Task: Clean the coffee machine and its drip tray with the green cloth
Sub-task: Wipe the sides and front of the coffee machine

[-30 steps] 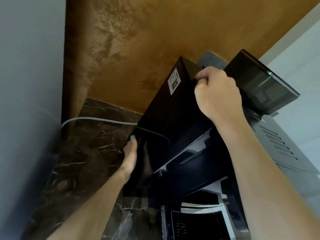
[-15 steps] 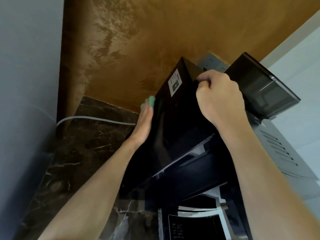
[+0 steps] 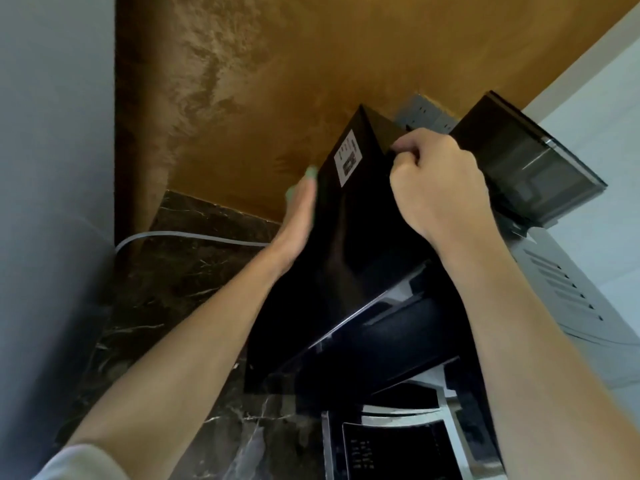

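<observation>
L hand [image 3: 298, 216] + green cloth [image 3: 310, 173] higher up coffee machine [image 3: 346, 292] — R hand [image 3: 440, 192] same.

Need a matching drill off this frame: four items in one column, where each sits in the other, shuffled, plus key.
1. green cloth
2. right hand
3. white label
4. grey cable

A. lying on the marble counter
B. stuck on the black side of the coffee machine
C. gripping the coffee machine's top edge
D. peeking out from under the flat left hand

Pairs: 1-D, 2-C, 3-B, 4-A
</observation>
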`<state>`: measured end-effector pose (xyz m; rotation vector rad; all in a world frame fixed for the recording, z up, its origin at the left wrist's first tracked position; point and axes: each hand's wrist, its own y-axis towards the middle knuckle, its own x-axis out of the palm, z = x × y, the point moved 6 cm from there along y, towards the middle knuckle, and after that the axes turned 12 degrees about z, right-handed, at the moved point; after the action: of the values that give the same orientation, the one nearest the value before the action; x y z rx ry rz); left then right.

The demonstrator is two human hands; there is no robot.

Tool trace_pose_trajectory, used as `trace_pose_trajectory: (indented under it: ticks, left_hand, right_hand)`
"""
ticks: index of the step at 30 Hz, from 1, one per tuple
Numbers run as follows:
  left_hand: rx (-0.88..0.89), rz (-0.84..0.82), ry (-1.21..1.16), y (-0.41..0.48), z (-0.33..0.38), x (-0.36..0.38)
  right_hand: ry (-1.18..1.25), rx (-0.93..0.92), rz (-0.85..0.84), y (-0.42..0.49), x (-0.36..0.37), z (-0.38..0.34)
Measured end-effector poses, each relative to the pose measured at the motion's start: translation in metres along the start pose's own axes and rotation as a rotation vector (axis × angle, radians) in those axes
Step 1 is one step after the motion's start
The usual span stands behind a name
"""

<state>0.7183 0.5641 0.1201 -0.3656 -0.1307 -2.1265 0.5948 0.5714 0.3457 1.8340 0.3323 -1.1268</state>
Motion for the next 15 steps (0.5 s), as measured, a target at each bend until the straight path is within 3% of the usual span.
trace_pose_trajectory:
  ticks: [4, 7, 11, 15]
  left_hand:
    - [0.31, -0.073, 0.001, -0.013, 0.121, 0.037]
    - [0.331, -0.065, -0.022, -0.007, 0.102, 0.032]
    - [0.021, -0.016, -0.104, 0.008, -0.005, -0.004]
    - [-0.371, 0.049, 0.011, -0.024, -0.145, -0.051]
  right_hand:
    - [-0.022, 0.005, 0.023, -0.002, -0.002, -0.002]
    - [-0.028, 0.002, 0.018, -0.002, -0.002, -0.002]
    - [-0.016, -0.015, 0.002, 0.0, -0.001, -0.002]
    - [0.014, 0.0, -0.014, 0.002, 0.004, 0.001]
